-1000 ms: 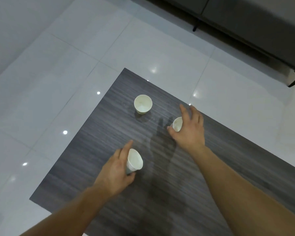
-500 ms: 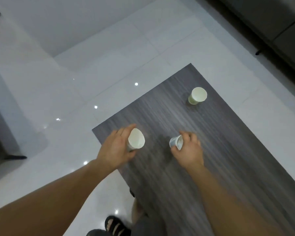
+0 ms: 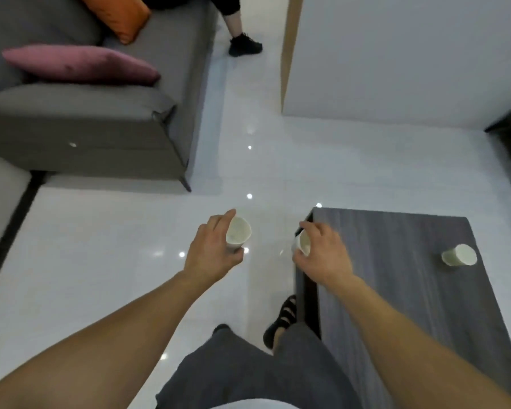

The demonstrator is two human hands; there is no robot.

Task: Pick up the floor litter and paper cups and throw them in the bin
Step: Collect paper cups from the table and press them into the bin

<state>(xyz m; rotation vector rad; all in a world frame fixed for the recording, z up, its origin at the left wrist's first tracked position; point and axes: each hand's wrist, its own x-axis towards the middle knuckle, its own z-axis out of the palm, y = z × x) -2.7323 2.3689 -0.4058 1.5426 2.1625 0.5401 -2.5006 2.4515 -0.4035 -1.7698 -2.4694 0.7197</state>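
Your left hand (image 3: 211, 253) is curled round a white paper cup (image 3: 239, 234), fingers over its side and thumb beneath. The cup's open mouth is tipped away from you, above the glossy white floor (image 3: 101, 246). Your right hand (image 3: 326, 256) grips a second cup (image 3: 303, 245) just as closely, its mouth turned left, over the corner of the dark wood-grain table (image 3: 396, 290). A third cup (image 3: 459, 255) sits on that table, well apart to the right, with neither hand on it
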